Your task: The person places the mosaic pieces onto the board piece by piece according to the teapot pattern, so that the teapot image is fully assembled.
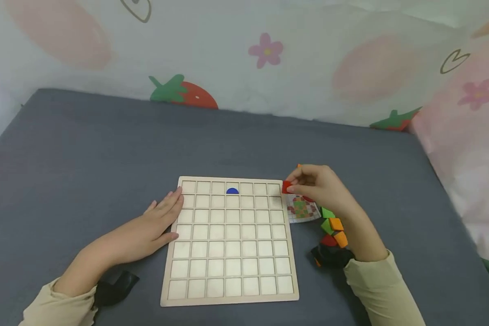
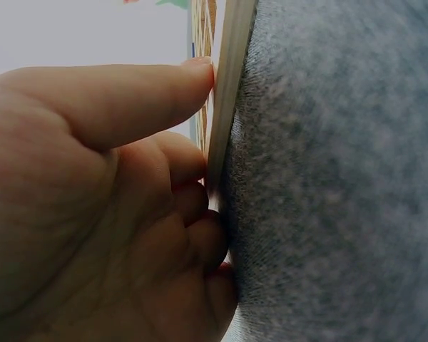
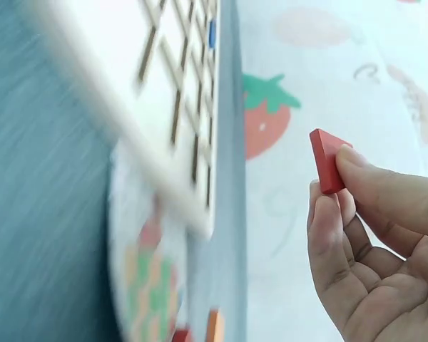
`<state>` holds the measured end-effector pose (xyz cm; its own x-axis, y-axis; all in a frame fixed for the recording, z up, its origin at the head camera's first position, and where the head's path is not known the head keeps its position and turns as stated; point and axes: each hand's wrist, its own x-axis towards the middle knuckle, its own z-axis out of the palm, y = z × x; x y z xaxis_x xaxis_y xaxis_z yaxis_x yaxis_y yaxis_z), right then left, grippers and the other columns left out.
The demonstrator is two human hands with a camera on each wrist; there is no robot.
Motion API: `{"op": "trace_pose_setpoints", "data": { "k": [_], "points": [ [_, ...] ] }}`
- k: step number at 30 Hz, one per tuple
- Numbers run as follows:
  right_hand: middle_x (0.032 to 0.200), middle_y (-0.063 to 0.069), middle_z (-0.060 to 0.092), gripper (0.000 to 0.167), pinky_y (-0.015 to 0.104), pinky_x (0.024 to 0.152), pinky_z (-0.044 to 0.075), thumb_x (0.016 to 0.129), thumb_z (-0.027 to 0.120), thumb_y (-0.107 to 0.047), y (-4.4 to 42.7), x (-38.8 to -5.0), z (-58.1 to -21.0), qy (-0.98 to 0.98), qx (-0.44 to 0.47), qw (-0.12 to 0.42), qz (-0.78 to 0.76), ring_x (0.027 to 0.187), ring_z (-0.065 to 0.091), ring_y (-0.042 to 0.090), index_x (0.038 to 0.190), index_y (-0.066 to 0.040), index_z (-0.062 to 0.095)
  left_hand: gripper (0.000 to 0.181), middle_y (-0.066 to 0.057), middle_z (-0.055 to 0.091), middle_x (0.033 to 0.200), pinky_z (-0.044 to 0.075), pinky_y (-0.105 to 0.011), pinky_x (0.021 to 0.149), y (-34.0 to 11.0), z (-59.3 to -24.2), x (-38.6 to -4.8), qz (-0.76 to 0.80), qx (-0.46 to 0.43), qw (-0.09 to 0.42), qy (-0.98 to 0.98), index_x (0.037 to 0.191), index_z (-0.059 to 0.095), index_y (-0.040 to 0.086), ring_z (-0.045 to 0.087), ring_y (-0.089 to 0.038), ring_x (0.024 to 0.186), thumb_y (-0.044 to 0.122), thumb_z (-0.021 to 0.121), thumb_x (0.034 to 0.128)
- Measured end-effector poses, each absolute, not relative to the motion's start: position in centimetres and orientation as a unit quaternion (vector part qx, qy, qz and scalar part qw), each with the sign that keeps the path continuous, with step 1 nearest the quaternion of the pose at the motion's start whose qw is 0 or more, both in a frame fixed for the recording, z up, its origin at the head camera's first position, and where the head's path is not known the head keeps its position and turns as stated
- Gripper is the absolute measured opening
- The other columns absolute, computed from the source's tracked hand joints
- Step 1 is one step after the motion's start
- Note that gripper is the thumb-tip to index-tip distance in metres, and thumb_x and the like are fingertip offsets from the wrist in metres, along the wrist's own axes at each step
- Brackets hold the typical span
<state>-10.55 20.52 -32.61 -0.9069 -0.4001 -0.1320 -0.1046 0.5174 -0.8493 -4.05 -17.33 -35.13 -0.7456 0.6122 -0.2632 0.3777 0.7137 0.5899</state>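
A pale wooden grid board (image 1: pixel 225 240) lies on the grey tabletop, with a blue half-round piece (image 1: pixel 232 191) in one cell of its top row. My left hand (image 1: pixel 159 224) rests on the board's left edge with its fingers fairly straight; in the left wrist view the thumb (image 2: pixel 150 96) touches the board's side. Between thumb and fingers my right hand (image 1: pixel 319 188) pinches a small red tile (image 3: pixel 328 160), held above the table by the board's upper right corner. In the head view that red tile is partly covered by the fingers.
A printed pattern card (image 1: pixel 295 217) lies at the board's right edge, partly under the right hand. Several loose green, orange and red pieces, among them a green one (image 1: pixel 328 213) and an orange one (image 1: pixel 336 224), lie near the right wrist. A patterned cloth (image 1: pixel 244 81) hangs behind the table.
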Motion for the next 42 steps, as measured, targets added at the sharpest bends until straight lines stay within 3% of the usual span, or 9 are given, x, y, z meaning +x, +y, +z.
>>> {"op": "trace_pose_setpoints", "data": {
  "k": [13, 25, 42],
  "points": [
    [0.088, 0.008, 0.066, 0.013, 0.044, 0.075, 0.052, 0.086, 0.068, -0.004, 17.2, -13.0, -31.5, 0.834, -0.200, 0.175, -0.483, 0.083, 0.062, 0.030, 0.098, -0.002, 0.069, 0.071, -0.017, -0.004, 0.157, 0.009, -0.056, 0.110, -16.3, -35.9, -4.3, 0.293, 0.271, 0.201, 0.895, 0.149, 0.010, -0.004, 0.002, -0.037, 0.142, 0.021, 0.052, 0.0978],
    [0.088, 0.009, 0.068, 0.011, 0.040, 0.072, 0.053, 0.085, 0.068, 0.001, 16.6, -14.1, -31.7, 0.827, -0.217, 0.203, -0.478, 0.081, 0.064, 0.032, 0.095, 0.002, 0.070, 0.070, -0.017, -0.004, 0.156, 0.009, -0.056, 0.110, -14.4, -35.9, -4.8, 0.287, 0.283, 0.186, 0.896, 0.149, 0.009, -0.004, 0.002, -0.035, 0.142, 0.017, 0.052, 0.0978],
    [0.083, 0.003, 0.070, 0.006, 0.030, 0.072, 0.053, 0.082, 0.072, -0.003, 12.8, -15.2, -32.6, 0.832, -0.272, 0.232, -0.424, 0.077, 0.064, 0.016, 0.088, -0.003, 0.072, 0.069, -0.020, -0.003, 0.156, 0.011, -0.058, 0.109, -14.1, -35.7, -5.2, 0.283, 0.295, 0.182, 0.894, 0.148, 0.011, -0.007, 0.004, -0.037, 0.142, 0.019, 0.051, 0.0982]
  ]
}}
